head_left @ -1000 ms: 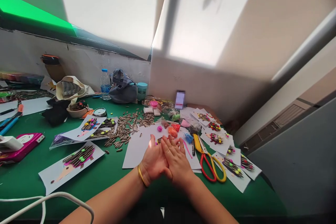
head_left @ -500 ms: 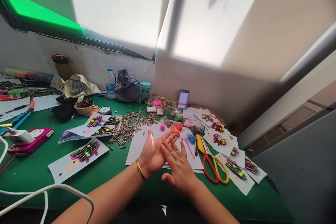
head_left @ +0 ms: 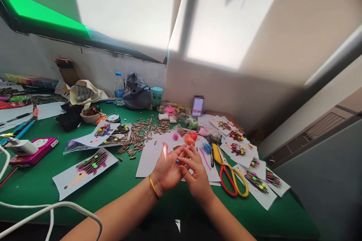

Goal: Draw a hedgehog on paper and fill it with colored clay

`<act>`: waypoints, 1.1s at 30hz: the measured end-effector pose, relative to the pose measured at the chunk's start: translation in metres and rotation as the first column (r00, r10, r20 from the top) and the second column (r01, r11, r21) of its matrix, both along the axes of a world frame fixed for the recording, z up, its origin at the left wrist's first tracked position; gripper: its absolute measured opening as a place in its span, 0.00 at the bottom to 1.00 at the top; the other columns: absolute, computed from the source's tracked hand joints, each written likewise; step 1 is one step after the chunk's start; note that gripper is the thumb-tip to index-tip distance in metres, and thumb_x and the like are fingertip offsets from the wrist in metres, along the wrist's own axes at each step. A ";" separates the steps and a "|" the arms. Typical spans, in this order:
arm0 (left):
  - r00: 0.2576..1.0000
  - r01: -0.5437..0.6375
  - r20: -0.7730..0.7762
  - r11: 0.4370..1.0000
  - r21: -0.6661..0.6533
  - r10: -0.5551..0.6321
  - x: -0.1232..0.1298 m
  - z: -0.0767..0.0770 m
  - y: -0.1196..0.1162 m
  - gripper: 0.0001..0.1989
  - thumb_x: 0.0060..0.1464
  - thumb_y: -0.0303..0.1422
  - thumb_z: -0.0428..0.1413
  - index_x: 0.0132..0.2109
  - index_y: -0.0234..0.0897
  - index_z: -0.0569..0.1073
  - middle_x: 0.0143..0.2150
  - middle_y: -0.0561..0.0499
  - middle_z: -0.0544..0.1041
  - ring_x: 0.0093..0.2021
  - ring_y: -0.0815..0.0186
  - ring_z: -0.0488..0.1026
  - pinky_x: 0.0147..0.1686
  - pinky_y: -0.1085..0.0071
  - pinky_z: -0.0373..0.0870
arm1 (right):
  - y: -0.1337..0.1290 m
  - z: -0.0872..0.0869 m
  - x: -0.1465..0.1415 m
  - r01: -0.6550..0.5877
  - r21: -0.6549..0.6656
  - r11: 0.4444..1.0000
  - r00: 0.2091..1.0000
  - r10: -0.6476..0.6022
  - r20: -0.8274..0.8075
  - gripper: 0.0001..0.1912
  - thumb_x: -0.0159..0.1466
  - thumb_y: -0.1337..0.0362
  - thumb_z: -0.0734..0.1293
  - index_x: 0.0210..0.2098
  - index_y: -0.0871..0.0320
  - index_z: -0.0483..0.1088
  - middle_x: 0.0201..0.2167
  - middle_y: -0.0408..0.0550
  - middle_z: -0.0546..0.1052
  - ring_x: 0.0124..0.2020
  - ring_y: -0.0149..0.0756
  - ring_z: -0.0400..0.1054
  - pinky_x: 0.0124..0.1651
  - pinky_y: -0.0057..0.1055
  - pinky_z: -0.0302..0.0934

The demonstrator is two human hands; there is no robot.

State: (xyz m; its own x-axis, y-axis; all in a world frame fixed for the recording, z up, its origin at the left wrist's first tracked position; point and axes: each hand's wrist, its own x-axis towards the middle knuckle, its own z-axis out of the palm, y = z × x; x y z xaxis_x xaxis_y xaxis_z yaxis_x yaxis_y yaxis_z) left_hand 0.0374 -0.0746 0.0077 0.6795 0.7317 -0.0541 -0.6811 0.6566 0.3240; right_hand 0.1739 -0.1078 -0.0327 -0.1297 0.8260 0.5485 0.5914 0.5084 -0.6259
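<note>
My left hand [head_left: 166, 170], with a gold bangle at the wrist, lies palm up above a white paper sheet [head_left: 148, 162]. My right hand [head_left: 195, 175] is close against it, its fingertips pinching a tiny blue clay ball [head_left: 177, 161] beside my left fingers. A pink clay ball [head_left: 175, 136] and orange clay lumps [head_left: 189, 140] lie just beyond my fingertips. To the left, loose sunflower seeds [head_left: 138, 137] are scattered. Red-and-yellow-handled scissors [head_left: 230, 180] lie to the right of my right hand.
Hedgehog pictures made of seeds and coloured balls [head_left: 85, 171] lie about the green table [head_left: 36, 192]. A pink case [head_left: 34, 151], water bottle [head_left: 119, 88], grey bag [head_left: 137, 96] and teal cup [head_left: 157, 96] stand around. A white cable [head_left: 51, 205] crosses the near left.
My hands were pressed together palm to palm, then parted with spread fingers. They have now closed in again, with the small blue ball showing between my fingers.
</note>
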 end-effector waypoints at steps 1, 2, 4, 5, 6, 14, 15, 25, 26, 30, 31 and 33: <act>1.000 0.002 -0.009 1.000 0.003 -0.002 0.001 0.000 -0.001 0.36 0.61 0.57 0.37 0.61 0.35 0.65 0.58 0.37 0.71 0.53 0.53 0.72 0.55 0.52 0.67 | 0.000 0.001 -0.002 0.015 -0.002 1.000 0.999 -0.015 -0.036 0.11 0.66 0.60 0.65 0.46 0.48 0.76 0.62 0.47 0.67 0.68 0.50 0.50 0.65 0.60 0.49; 1.000 0.005 -0.017 1.000 0.010 -0.005 0.002 0.001 -0.003 0.35 0.61 0.57 0.37 0.60 0.36 0.66 0.57 0.38 0.72 0.53 0.54 0.72 0.55 0.53 0.67 | 0.000 0.002 -0.004 0.025 -0.003 1.000 0.997 -0.025 -0.067 0.09 0.65 0.61 0.66 0.43 0.49 0.77 0.61 0.48 0.68 0.68 0.50 0.51 0.65 0.60 0.49; 0.999 0.008 -0.035 1.000 0.026 -0.008 0.003 0.000 -0.006 0.32 0.62 0.56 0.40 0.58 0.36 0.68 0.54 0.39 0.73 0.51 0.55 0.73 0.53 0.55 0.68 | 0.000 0.005 -0.006 0.035 -0.007 0.999 0.992 -0.036 -0.119 0.06 0.64 0.62 0.67 0.38 0.50 0.77 0.59 0.49 0.70 0.67 0.49 0.51 0.66 0.58 0.50; 0.998 0.001 -0.059 1.000 0.028 0.001 0.004 0.000 -0.008 0.30 0.62 0.55 0.42 0.56 0.36 0.69 0.52 0.41 0.74 0.49 0.57 0.74 0.51 0.58 0.70 | 0.000 0.007 -0.005 0.040 -0.009 0.999 0.989 -0.040 -0.140 0.05 0.63 0.63 0.67 0.37 0.51 0.76 0.58 0.49 0.70 0.67 0.49 0.52 0.65 0.56 0.51; 0.995 -0.020 -0.101 1.000 0.023 0.022 0.004 -0.002 -0.010 0.27 0.62 0.52 0.45 0.54 0.37 0.71 0.50 0.42 0.75 0.47 0.59 0.74 0.49 0.61 0.71 | 0.000 0.008 -0.004 0.048 -0.006 0.999 0.987 -0.048 -0.156 0.05 0.63 0.63 0.67 0.37 0.51 0.76 0.58 0.49 0.70 0.67 0.48 0.52 0.65 0.55 0.52; 0.820 -0.166 -0.524 0.972 0.165 0.229 0.003 -0.021 -0.018 0.12 0.47 0.35 0.67 0.34 0.33 0.75 0.31 0.51 0.75 0.31 0.69 0.73 0.37 0.71 0.68 | 0.002 0.004 0.013 0.065 0.016 0.998 0.989 -0.062 -0.132 0.04 0.63 0.65 0.67 0.38 0.52 0.73 0.55 0.51 0.72 0.63 0.47 0.57 0.64 0.55 0.52; 0.798 -0.161 -0.552 0.968 0.191 0.242 0.003 -0.023 -0.018 0.13 0.46 0.37 0.68 0.32 0.33 0.75 0.30 0.51 0.75 0.31 0.69 0.73 0.36 0.71 0.68 | 0.002 0.002 0.014 0.053 0.007 0.999 0.990 -0.052 -0.134 0.06 0.63 0.64 0.67 0.40 0.52 0.73 0.54 0.51 0.72 0.62 0.47 0.58 0.64 0.54 0.53; 0.531 0.043 -0.720 0.834 0.550 0.447 -0.003 -0.032 -0.005 0.19 0.54 0.47 0.57 0.32 0.34 0.79 0.29 0.47 0.78 0.32 0.62 0.73 0.29 0.70 0.63 | 0.009 -0.007 0.030 0.031 -0.052 0.998 0.986 -0.039 -0.164 0.07 0.64 0.57 0.67 0.36 0.53 0.74 0.45 0.51 0.77 0.52 0.45 0.68 0.55 0.47 0.63; 0.498 0.029 -0.687 0.782 0.623 0.529 -0.006 -0.031 0.004 0.18 0.55 0.46 0.57 0.33 0.35 0.79 0.31 0.47 0.78 0.32 0.62 0.73 0.31 0.70 0.65 | 0.015 -0.006 0.033 0.068 -0.063 0.996 0.981 -0.078 -0.177 0.09 0.63 0.56 0.67 0.36 0.54 0.73 0.43 0.51 0.77 0.48 0.45 0.69 0.53 0.45 0.64; 0.172 0.107 -0.552 0.542 0.834 0.816 -0.024 -0.034 0.047 0.17 0.57 0.45 0.52 0.33 0.37 0.77 0.31 0.49 0.78 0.35 0.60 0.73 0.35 0.68 0.66 | 0.046 -0.007 0.044 0.175 -0.186 0.967 0.954 -0.213 -0.212 0.15 0.60 0.51 0.68 0.34 0.57 0.72 0.33 0.49 0.76 0.34 0.40 0.70 0.39 0.37 0.67; 0.124 0.102 -0.538 0.529 0.843 0.834 -0.028 -0.037 0.056 0.17 0.58 0.44 0.52 0.33 0.37 0.77 0.33 0.48 0.78 0.36 0.60 0.73 0.37 0.67 0.66 | 0.053 -0.010 0.045 0.172 -0.210 0.962 0.952 -0.217 -0.215 0.14 0.60 0.51 0.67 0.34 0.57 0.72 0.32 0.48 0.76 0.32 0.39 0.70 0.38 0.36 0.67; 0.065 0.087 -0.527 0.521 0.849 0.847 -0.035 -0.043 0.069 0.16 0.58 0.43 0.50 0.36 0.38 0.77 0.36 0.47 0.78 0.39 0.59 0.73 0.40 0.66 0.66 | 0.062 -0.018 0.045 0.178 -0.224 0.958 0.952 -0.225 -0.207 0.14 0.61 0.53 0.65 0.37 0.58 0.73 0.33 0.49 0.77 0.33 0.39 0.71 0.38 0.35 0.67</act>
